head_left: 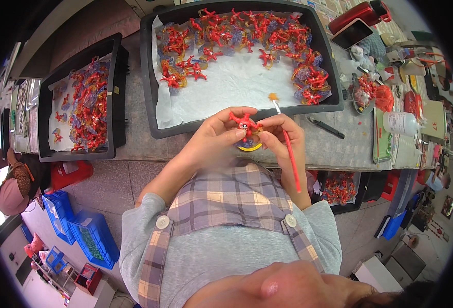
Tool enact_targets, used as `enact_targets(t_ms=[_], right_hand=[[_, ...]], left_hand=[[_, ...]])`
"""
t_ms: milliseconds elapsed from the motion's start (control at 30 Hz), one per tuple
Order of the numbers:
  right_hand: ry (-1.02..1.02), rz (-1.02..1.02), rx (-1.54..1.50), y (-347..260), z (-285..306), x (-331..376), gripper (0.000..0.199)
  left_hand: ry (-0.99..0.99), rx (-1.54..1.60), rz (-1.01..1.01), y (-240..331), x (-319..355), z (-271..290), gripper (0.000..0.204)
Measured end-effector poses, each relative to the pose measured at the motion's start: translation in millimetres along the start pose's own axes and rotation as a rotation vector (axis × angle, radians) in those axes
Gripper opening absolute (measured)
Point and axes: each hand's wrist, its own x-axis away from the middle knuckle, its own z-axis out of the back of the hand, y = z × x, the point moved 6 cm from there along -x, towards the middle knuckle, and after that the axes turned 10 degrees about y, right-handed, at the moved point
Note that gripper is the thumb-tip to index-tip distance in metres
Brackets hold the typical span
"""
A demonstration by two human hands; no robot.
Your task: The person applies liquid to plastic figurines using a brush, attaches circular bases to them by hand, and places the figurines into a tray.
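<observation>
Pinched between fingers and thumb, a small red figurine [245,123] with a yellow and purple lower part is in my left hand [215,134]. My right hand [284,134] has its thumb and fingertips against the figurine's right side. It also grips a paintbrush [291,163] with a red handle, whose orange-stained bristles point away toward the tray. Just beyond both hands lies a large black tray [152,110], lined with white paper and holding many similar red figurines [221,35] along its far and side parts.
On the left stands another black tray [118,110] of figurines. A black pen-like tool [326,128] lies right of the large tray. Farther right are a white bottle [401,123] and a red flask [359,16]. Blue crates [94,241] stand on the floor at left.
</observation>
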Motion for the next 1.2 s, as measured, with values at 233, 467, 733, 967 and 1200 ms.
enact_targets(t_ms=[233,467,733,967,1200], right_hand=[[0.038,0.631,0.606,-27.8,-7.6,10.5,0.022],[0.056,0.826,0.721,-36.6,-14.6,17.2,0.029],[0.087,0.819,0.728,-31.2,-12.3,13.9,0.028],[0.095,0.803,0.729,-27.0,-8.8,10.8,0.030],[0.169,0.560,0.511,-14.5,7.6,8.9,0.013]], left_hand=[[-0.057,0.064,-0.011,-3.0,-2.4,5.5,0.061],[-0.076,0.012,-0.193,6.0,1.4,2.2,0.072],[-0.077,-0.075,-0.369,17.6,7.1,-3.0,0.066],[-0.106,-0.103,-0.452,17.1,9.2,-3.2,0.075],[-0.080,-0.133,-0.496,15.4,7.9,-0.4,0.081]])
